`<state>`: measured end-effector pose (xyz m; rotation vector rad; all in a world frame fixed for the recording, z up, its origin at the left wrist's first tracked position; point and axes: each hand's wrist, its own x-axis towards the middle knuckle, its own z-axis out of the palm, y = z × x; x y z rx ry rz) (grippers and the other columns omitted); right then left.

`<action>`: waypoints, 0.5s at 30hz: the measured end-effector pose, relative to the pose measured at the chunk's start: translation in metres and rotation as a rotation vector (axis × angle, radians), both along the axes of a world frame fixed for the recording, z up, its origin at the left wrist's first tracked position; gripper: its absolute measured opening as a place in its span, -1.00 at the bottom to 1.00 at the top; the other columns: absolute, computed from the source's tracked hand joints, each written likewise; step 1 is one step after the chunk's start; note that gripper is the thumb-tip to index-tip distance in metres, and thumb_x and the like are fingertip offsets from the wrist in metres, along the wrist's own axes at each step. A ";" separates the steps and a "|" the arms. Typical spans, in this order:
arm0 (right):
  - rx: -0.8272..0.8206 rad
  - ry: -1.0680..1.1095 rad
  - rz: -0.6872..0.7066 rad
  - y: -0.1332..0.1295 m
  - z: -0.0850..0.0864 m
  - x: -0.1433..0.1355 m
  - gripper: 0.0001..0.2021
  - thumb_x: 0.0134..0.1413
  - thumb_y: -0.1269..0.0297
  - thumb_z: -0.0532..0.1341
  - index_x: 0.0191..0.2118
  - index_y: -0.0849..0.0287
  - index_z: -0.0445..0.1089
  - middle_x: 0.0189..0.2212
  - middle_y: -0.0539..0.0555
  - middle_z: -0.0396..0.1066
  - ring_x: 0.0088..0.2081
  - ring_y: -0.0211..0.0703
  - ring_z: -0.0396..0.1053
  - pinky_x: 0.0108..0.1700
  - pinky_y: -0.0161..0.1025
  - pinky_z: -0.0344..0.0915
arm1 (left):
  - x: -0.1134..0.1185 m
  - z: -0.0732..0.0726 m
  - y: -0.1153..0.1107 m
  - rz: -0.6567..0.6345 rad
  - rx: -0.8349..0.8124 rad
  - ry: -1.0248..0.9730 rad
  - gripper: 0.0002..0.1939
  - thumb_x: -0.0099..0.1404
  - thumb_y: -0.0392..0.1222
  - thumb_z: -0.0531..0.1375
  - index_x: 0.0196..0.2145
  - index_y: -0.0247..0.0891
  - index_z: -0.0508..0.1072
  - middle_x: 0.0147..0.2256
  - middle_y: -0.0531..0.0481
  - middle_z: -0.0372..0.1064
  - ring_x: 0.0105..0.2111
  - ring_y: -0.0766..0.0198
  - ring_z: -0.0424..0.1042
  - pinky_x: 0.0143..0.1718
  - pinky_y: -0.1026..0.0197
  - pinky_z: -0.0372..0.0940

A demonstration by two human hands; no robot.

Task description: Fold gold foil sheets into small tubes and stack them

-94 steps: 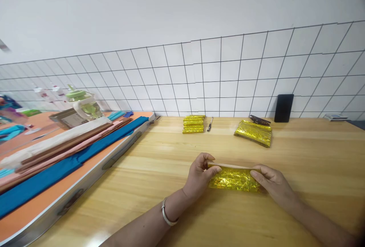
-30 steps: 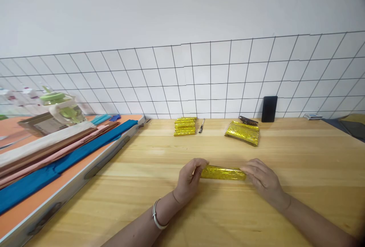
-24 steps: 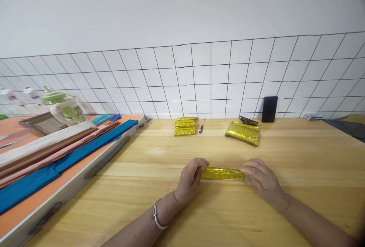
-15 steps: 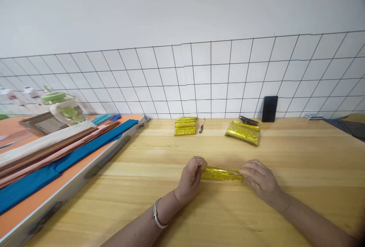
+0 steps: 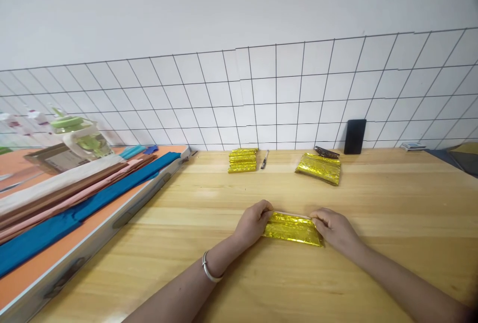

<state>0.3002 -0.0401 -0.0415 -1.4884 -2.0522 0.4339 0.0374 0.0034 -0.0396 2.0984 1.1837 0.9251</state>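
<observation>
The left hand and right hand pinch opposite ends of the gold foil, seemingly to keep its folds straight.

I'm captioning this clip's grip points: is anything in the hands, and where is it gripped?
A gold foil piece, held near its two ends: left hand at one, right hand at the other.

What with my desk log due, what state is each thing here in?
Held foil: creased, gripped at both ends by left hand and right hand
Left foil: ridged, lying down
Right foil: folded, lying down
Pen: lying down
Black slab: standing upright
Bottle: upright, lid on
Blue cloth: laid lengthwise
</observation>
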 end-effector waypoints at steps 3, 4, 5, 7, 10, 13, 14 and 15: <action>0.050 -0.078 -0.029 0.000 -0.001 -0.001 -0.76 0.09 0.31 0.02 -0.29 0.09 0.44 -0.36 0.03 0.44 -0.31 -0.14 0.36 -0.28 -0.24 0.26 | -0.001 -0.002 0.003 -0.014 0.029 0.069 -0.90 0.22 -0.28 0.05 -0.39 -0.22 0.36 -0.44 0.04 0.34 -0.43 0.29 0.31 -0.40 0.32 0.15; 0.062 -0.101 -0.034 -0.001 -0.001 -0.001 -0.76 0.09 0.32 0.02 -0.28 0.08 0.44 -0.36 0.04 0.44 -0.30 -0.14 0.36 -0.27 -0.24 0.26 | -0.001 -0.003 0.004 -0.019 0.043 0.096 -0.90 0.22 -0.29 0.06 -0.38 -0.22 0.37 -0.42 0.03 0.34 -0.41 0.29 0.31 -0.37 0.31 0.15; 0.069 -0.123 -0.036 -0.001 -0.002 -0.002 -0.76 0.09 0.33 0.02 -0.27 0.08 0.44 -0.35 0.04 0.43 -0.30 -0.14 0.36 -0.26 -0.24 0.26 | -0.001 -0.004 0.006 -0.023 0.057 0.124 -0.90 0.22 -0.30 0.06 -0.38 -0.22 0.37 -0.40 0.02 0.33 -0.39 0.28 0.32 -0.35 0.30 0.15; 0.073 -0.162 -0.037 -0.001 -0.002 -0.003 -0.76 0.09 0.34 0.02 -0.26 0.08 0.43 -0.34 0.05 0.42 -0.28 -0.13 0.36 -0.25 -0.24 0.26 | -0.001 -0.005 0.008 -0.027 0.081 0.175 -0.90 0.22 -0.30 0.07 -0.39 -0.22 0.37 -0.38 0.01 0.32 -0.37 0.27 0.32 -0.32 0.29 0.16; 0.060 -0.211 -0.056 0.000 -0.003 -0.005 -0.76 0.09 0.35 0.01 -0.24 0.09 0.41 -0.30 0.06 0.42 -0.24 -0.12 0.35 -0.21 -0.23 0.25 | 0.000 -0.003 0.010 -0.023 0.112 0.230 -0.91 0.23 -0.30 0.07 -0.35 -0.22 0.37 -0.34 -0.01 0.30 -0.31 0.24 0.31 -0.28 0.26 0.17; 0.052 -0.241 -0.083 0.000 -0.005 -0.006 -0.75 0.09 0.34 0.00 -0.17 0.10 0.38 -0.22 0.07 0.41 -0.19 -0.11 0.35 -0.17 -0.22 0.25 | 0.002 0.003 0.006 -0.063 0.228 0.367 -0.86 0.25 -0.34 0.05 -0.25 -0.22 0.36 -0.26 -0.04 0.29 -0.21 0.20 0.27 -0.17 0.21 0.17; 0.055 -0.243 -0.093 0.000 -0.006 -0.006 -0.74 0.09 0.34 0.00 -0.15 0.11 0.36 -0.21 0.08 0.41 -0.18 -0.11 0.35 -0.16 -0.22 0.25 | 0.003 0.006 0.005 -0.114 0.283 0.434 -0.84 0.27 -0.35 0.03 -0.23 -0.21 0.35 -0.24 -0.04 0.29 -0.19 0.20 0.26 -0.14 0.20 0.17; 0.059 -0.244 -0.099 0.000 -0.006 -0.006 -0.74 0.09 0.34 0.00 -0.14 0.11 0.35 -0.20 0.08 0.41 -0.17 -0.11 0.35 -0.16 -0.22 0.25 | 0.003 0.009 0.003 -0.186 0.336 0.499 -0.84 0.29 -0.36 0.02 -0.23 -0.21 0.35 -0.24 -0.04 0.29 -0.19 0.21 0.25 -0.12 0.20 0.16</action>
